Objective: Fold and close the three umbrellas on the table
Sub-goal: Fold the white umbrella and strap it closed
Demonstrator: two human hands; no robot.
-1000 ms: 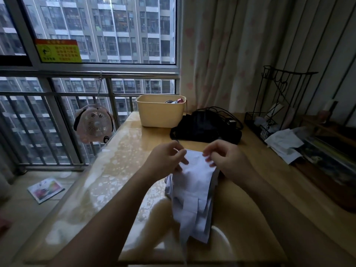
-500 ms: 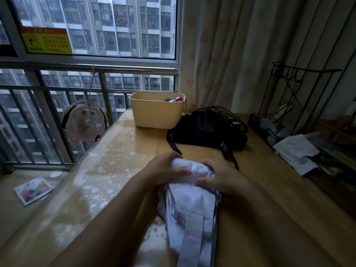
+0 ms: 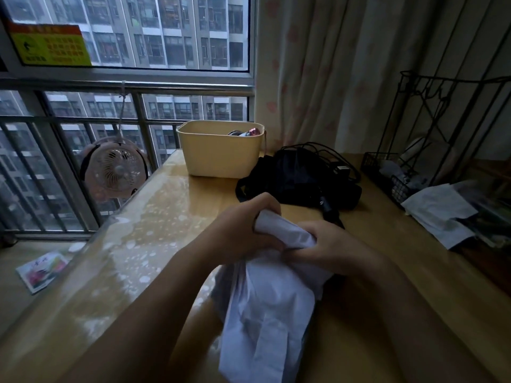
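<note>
A pale lilac-white umbrella [image 3: 265, 313] lies collapsed on the wooden table [image 3: 387, 272] in front of me, its loose canopy folds trailing toward the near edge. My left hand [image 3: 243, 230] grips the bunched far end of the canopy, fingers curled round the fabric. My right hand [image 3: 329, 244] clasps the same bunch from the right side. A black umbrella [image 3: 301, 181] lies loosely crumpled farther back on the table, its strap and ribs showing. A third umbrella is not in sight.
A cream plastic bin [image 3: 221, 153] stands at the back by the window. A black wire rack [image 3: 431, 150] and white papers [image 3: 439, 211] occupy the right side. A small pink fan [image 3: 116, 170] hangs on the window railing at left. A leaflet [image 3: 41, 269] lies on the floor.
Both hands went from pinching the flat top edge of the pale canopy to squeezing it into a tight bunch. My view has moved closer.
</note>
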